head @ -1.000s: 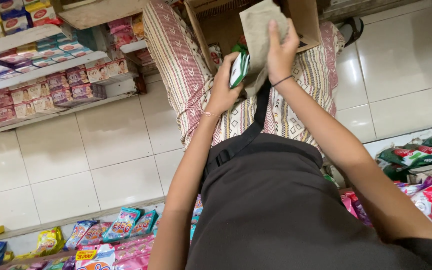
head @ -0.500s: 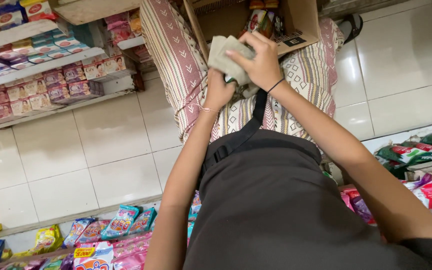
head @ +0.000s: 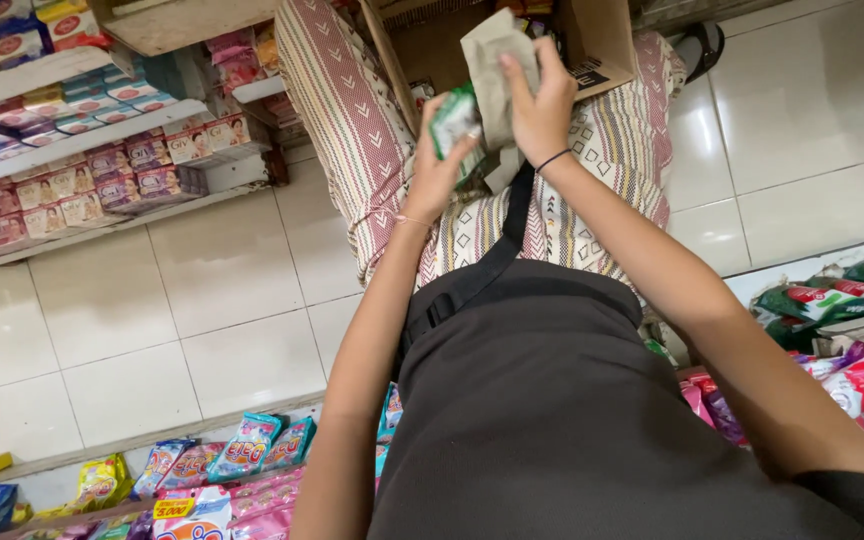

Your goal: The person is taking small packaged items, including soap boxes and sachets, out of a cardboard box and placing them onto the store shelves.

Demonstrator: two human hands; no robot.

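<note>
Overhead, left hand point(head: 439, 170) fingers grip green packet point(head: 452, 120); right hand point(head: 542, 105) clutches cloth point(head: 495, 70).

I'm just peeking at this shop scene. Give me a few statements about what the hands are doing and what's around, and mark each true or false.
1. The left hand holds a small green packet. True.
2. The right hand is empty. False: it holds a grey-beige cloth against the packet.
3. An open cardboard box sits just beyond the hands. True.
4. The floor is dark wood. False: it is pale, glossy tile.
5. Shelves on the left carry rows of small boxed goods. True.
6. The two hands are far apart. False: they work close together on the packet and cloth.
</note>
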